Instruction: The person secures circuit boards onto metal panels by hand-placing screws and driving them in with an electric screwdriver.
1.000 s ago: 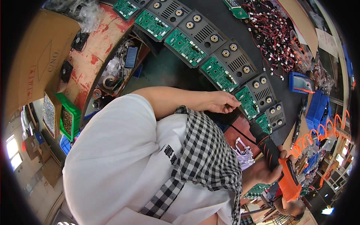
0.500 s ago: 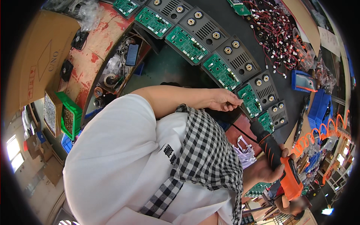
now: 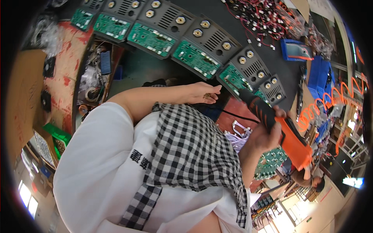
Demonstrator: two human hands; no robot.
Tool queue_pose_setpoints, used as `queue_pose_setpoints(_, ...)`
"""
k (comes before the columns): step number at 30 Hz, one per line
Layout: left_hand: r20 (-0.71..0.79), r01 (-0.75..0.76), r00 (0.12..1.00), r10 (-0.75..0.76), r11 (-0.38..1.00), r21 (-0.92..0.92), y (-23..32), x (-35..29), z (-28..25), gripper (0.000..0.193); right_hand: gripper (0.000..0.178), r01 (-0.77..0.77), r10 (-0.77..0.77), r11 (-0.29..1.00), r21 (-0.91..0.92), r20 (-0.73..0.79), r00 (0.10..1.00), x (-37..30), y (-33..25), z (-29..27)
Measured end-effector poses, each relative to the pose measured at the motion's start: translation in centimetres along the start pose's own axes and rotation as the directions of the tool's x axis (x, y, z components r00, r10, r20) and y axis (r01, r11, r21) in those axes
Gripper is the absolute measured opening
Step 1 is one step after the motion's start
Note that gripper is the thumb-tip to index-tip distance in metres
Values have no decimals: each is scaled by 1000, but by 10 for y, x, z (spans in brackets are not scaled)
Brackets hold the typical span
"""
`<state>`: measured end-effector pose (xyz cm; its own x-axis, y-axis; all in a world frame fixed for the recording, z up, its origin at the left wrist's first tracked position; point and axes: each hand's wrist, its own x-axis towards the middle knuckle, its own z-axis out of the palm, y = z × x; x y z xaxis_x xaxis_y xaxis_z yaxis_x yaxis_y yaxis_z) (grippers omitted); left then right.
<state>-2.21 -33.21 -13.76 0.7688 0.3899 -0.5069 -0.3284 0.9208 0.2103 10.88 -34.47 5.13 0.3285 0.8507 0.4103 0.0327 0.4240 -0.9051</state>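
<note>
Seen from above, a row of green circuit boards [image 3: 195, 60], each joined to a dark slotted panel [image 3: 213, 38], curves along the edge of a black bench [image 3: 227, 23]. We find the left hand [image 3: 202, 92] curled just off that edge, thumb near the fingertips, gripping a few small brass-coloured pieces, apparently screws [image 3: 207, 96]. The right hand [image 3: 267, 136] is wrapped around the black grip of an orange power driver [image 3: 296, 144]; its dark nose overlaps the lower end of the row in our view, and we cannot tell whether it touches a board. A black cord [image 3: 237, 115] passes between the hands, beside a bundle of pale wires [image 3: 237, 140]. For sound work, we judge, the nose should meet the board squarely and clear its raised parts, the screws should be offered singly by the fingertips, and the cord should hang free.
</note>
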Motion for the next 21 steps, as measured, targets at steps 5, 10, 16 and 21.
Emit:
queue_pose_setpoints(5,-28,-50,998,51,998,31,-6,29,4,32,40,-53,53,998,22,-11,999,-7,17,11)
queue_pose_setpoints(10,-120,-103,988,92,991,-85,0,40,18,36,43,-65,64,997,31,19,998,-10,26,8)
queue_pose_setpoints(16,-333,-187,924,189,982,40,-6,42,25,37,37,94,-59,988,-122,269,961,-14,17,27)
queue_pose_setpoints(21,-363,-225,910,201,974,-26,-18,57,33,29,49,190,-131,981,-44,574,809,-21,8,39)
